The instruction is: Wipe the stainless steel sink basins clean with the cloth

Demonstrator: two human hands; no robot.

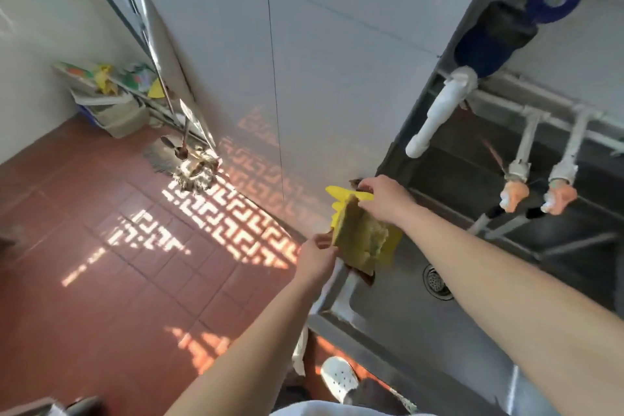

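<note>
A yellow cloth point(361, 240) with an olive-green mesh face hangs stretched between my two hands over the left end of the stainless steel sink point(391, 311). My left hand point(315, 255) pinches its lower left edge. My right hand point(383, 197) grips its upper edge near the sink's far left corner. The near basin shows a round drain point(435, 280). A second basin point(472, 176) lies behind it, partly in shadow.
White pipes with two orange-handled taps point(513, 194) point(559, 197) reach over the far basin. A thick white pipe point(432, 118) hangs at the far left corner. A mop head point(192, 167) lies on the red tiled floor by the wall. My white shoe point(339, 378) stands below the sink's front edge.
</note>
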